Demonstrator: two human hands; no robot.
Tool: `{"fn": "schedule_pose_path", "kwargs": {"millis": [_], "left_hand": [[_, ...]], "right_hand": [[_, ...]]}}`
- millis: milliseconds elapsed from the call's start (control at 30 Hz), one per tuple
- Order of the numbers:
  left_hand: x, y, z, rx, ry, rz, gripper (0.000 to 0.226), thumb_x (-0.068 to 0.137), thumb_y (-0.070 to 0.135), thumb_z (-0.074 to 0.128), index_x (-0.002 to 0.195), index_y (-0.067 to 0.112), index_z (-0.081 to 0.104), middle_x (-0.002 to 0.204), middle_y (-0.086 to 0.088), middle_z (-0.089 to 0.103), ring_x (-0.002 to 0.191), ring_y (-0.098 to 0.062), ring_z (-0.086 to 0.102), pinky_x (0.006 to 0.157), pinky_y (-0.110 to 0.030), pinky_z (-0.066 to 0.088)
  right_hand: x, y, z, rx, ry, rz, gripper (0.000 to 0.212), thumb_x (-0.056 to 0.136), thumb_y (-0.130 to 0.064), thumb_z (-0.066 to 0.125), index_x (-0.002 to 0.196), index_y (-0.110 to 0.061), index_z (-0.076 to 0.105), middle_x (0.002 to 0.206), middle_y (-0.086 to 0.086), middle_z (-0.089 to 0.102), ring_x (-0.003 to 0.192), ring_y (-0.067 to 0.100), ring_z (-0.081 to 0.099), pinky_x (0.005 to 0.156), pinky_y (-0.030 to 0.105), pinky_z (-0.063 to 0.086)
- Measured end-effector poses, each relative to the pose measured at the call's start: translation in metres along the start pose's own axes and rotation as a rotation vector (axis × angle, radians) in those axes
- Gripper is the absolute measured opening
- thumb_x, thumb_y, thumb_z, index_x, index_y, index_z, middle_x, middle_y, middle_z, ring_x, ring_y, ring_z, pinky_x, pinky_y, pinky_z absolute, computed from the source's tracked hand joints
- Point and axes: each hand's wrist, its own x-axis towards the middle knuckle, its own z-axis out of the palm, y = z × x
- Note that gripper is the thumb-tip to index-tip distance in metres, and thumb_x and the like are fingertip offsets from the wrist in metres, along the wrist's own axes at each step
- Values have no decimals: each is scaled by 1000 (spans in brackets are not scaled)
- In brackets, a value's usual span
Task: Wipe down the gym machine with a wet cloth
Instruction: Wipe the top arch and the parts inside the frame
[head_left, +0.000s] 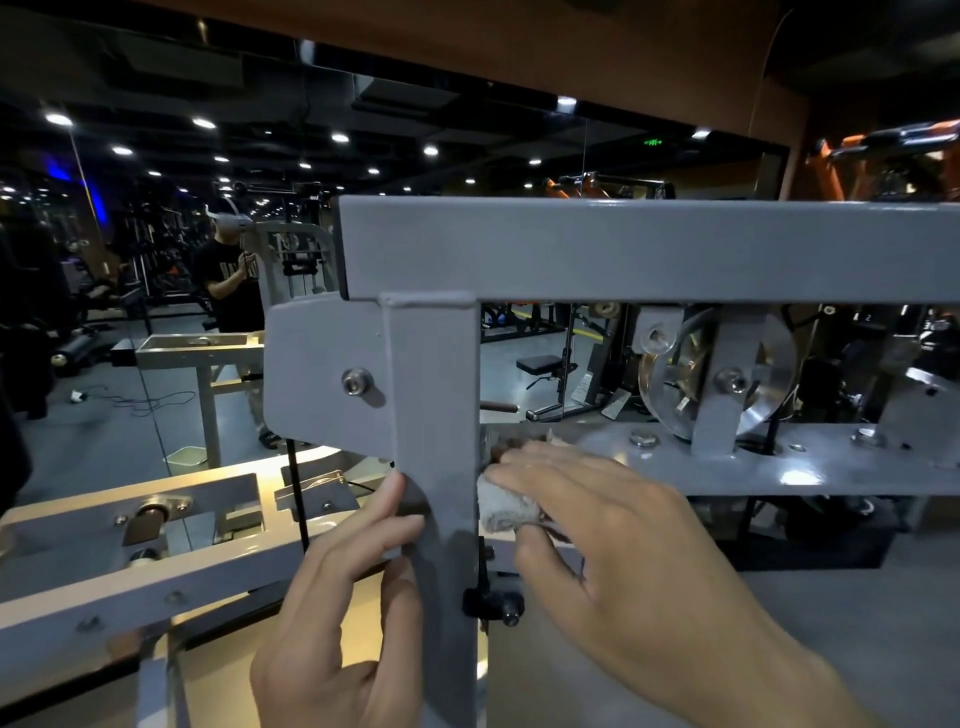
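Two bare hands are working at the grey painted steel upright post (436, 415) of the gym machine, one on each side of it. Far to the left of the post, a mirror wall (130, 234) is showing a person in a black T-shirt (228, 280) standing on the gym floor. Nearer the post, on its left and lower down, a pale beige metal frame (156, 551) is lying across the view, and a thin black cable (297, 499) is hanging just beside it. The left hand (337, 613) is gripping the post from its left side, with the fingers (379, 514) curling round the left edge and the thumb pressing on the front face. Right of the post and touching its right edge, the small folded grey wet cloth (506, 506) is sitting under the right hand (618, 551), whose fingers are bending over the cloth and pinching it against the grey horizontal bar (779, 467). Further right of the post, a shiny round metal pulley wheel (717, 374) is standing upright above that bar. Above everything, a wide grey crossbeam (649, 249) is running rightward from the top of the post
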Motion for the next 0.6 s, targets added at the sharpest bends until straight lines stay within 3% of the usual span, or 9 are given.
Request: {"fn": "schedule_pose_path", "kwargs": {"millis": [67,100,167,233,367,467,600], "left_hand": [[1,-1,-2,7,-28,3,25,91,20,55,107,21,73,133,19,66,123,-9,64,98,-18,49],[2,-2,-3,9,-53,8,25,91,22,54,108,22,72,135,19,65,123,-10,64,98,-18,49],[4,-4,-6,9,-96,20,26,92,25,53,110,23,71,139,20,62,125,-12,64,98,-25,52],[4,-5,-7,10,-101,31,26,92,25,52,110,24,71,139,19,63,126,-12,63,97,-35,54],[3,-5,-6,24,-84,38,24,92,23,53,107,24,71,138,19,63,125,-10,64,95,-40,54],[-1,-1,-1,26,-51,22,24,91,22,53,105,25,72,135,21,64,122,-11,65,95,-36,54],[5,-4,-6,53,-105,61,25,96,25,51,110,26,72,141,17,62,126,-10,62,100,-28,50]], "right_hand": [[5,-2,-8,-59,-110,6,32,90,-31,41,106,-26,69,103,-13,72,103,8,61,100,19,45],[10,-4,-13,-67,-186,33,31,91,-35,37,101,-29,65,97,-14,70,97,9,61,90,27,52],[24,-1,-21,-91,-302,54,22,92,-37,34,81,-27,51,78,-10,58,76,14,55,70,37,48],[41,9,-22,-128,-384,68,29,96,-35,39,71,-21,38,70,-5,47,65,16,46,61,39,38],[78,29,-19,-31,-548,230,39,102,-35,44,71,-11,46,70,3,51,56,18,45,51,33,33],[80,32,-16,-66,-543,207,37,103,-34,43,74,-11,48,72,3,51,60,20,47,51,32,32],[42,20,-27,-74,-423,14,26,99,-32,36,79,-19,47,75,-3,53,72,17,50,65,43,44]]}}
